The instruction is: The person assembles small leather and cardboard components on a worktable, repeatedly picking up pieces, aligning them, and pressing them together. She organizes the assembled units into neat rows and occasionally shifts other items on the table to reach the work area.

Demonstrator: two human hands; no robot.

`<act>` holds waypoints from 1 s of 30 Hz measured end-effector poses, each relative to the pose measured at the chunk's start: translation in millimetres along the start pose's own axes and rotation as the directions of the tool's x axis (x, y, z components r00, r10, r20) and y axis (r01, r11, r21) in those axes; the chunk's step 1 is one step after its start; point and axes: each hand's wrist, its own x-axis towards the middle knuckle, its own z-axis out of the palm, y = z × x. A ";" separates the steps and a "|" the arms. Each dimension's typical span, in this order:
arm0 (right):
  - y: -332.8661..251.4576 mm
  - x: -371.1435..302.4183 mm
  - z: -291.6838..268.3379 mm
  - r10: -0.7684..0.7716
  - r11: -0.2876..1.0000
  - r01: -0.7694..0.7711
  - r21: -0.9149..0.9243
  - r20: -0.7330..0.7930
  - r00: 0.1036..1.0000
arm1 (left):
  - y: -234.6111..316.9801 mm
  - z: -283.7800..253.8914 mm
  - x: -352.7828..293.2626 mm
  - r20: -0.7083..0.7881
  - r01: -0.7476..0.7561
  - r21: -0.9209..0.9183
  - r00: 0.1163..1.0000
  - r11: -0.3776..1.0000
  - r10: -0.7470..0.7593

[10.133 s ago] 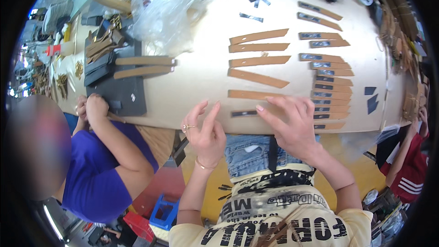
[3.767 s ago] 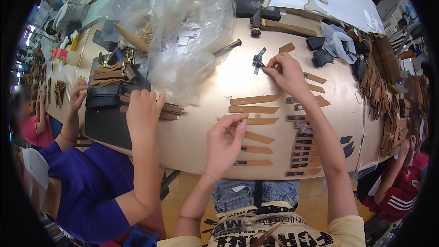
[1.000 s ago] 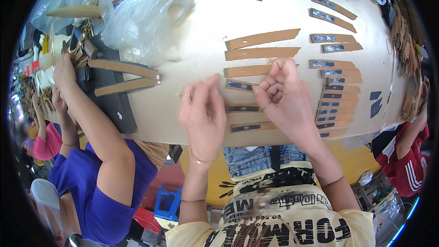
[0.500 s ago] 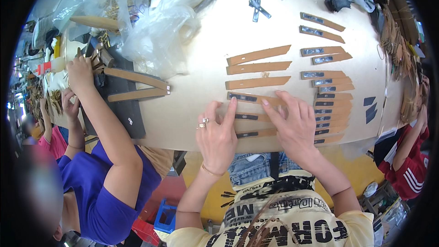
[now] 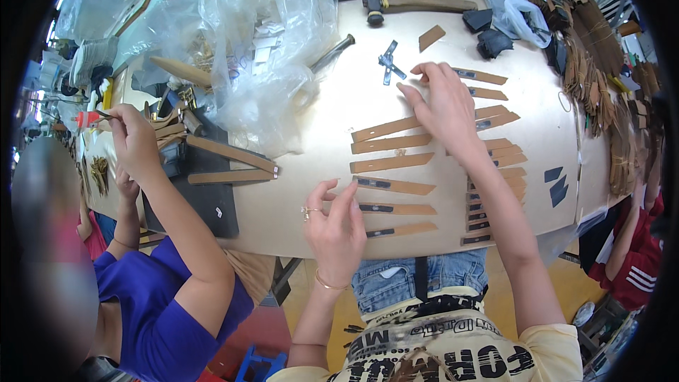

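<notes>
Head view: the right hand (image 5: 444,110) is over the counter (image 5: 272,205), its grip spread, thumb and fingertips just beside a crossed pile of black strips (image 5: 389,61). The left hand (image 5: 335,232) has a loosely spread grip, thumb near the left end of a black-patched brown strip (image 5: 407,187); whether it touches, I cannot tell. Two similar patched strips (image 5: 415,209) lie nearer the person, three brown strips (image 5: 391,163) farther away. A hammer (image 5: 428,4) rests beyond the pile.

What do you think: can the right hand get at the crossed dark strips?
Probably yes: the right hand looks open and empty, close beside the crossed dark strips, with nothing visible in between.
</notes>
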 end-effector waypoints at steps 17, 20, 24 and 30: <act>-8.9 -87.7 -48.9 -0.809 0.587 0.761 -0.275 -0.180 0.559 | 17.2 -6.8 9.9 -0.144 -0.132 -0.219 0.984 0.967 0.102; -13.7 -99.5 -53.5 -0.795 0.607 0.760 -0.234 -0.162 0.585 | 16.4 -6.6 10.7 -0.133 -0.266 -0.173 0.960 0.948 0.245; -16.1 -100.1 -43.5 -0.639 0.733 0.658 0.170 -0.161 0.753 | 12.9 -11.1 8.6 -0.003 -0.102 -0.358 0.994 0.928 0.108; -29.3 -119.0 -28.0 -0.154 0.803 0.016 0.596 0.183 0.971 | 1.8 -17.6 18.1 0.362 0.377 -0.509 0.909 0.774 -0.205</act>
